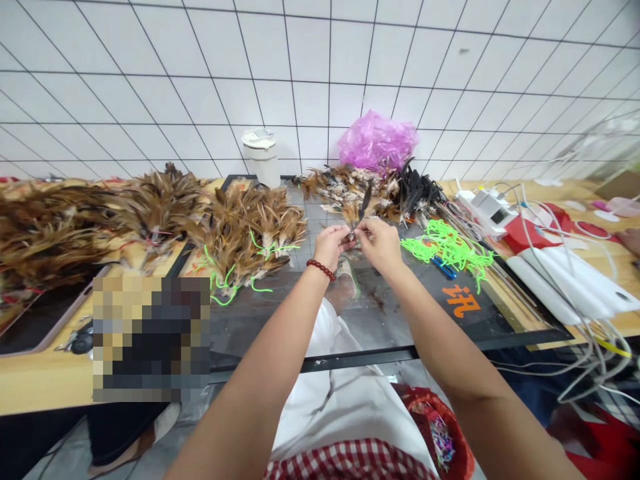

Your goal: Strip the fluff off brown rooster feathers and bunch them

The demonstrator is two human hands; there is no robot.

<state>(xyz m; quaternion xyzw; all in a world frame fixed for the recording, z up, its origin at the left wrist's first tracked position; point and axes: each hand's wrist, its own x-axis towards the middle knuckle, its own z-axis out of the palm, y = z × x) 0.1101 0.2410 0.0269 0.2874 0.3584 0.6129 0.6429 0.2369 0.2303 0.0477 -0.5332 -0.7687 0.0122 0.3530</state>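
My left hand (330, 245) and my right hand (381, 244) meet over the dark glass table top (400, 313), fingertips pinched together on a small bundle of feathers (361, 212) that stands up between them. A red bead bracelet (321, 269) circles my left wrist. Just beyond the hands lies a loose heap of brown and black feathers (370, 187). To the left sit tied brown feather bunches (250, 233) with neon green cords. A tangle of neon green cord (450, 247) lies right of my right hand.
A long pile of brown feathers (75, 227) covers the left of the wooden bench. A white lidded cup (261, 155) and a pink plastic bag (377, 141) stand by the tiled wall. White cables and devices (550, 260) crowd the right. A red basket (440, 433) sits below.
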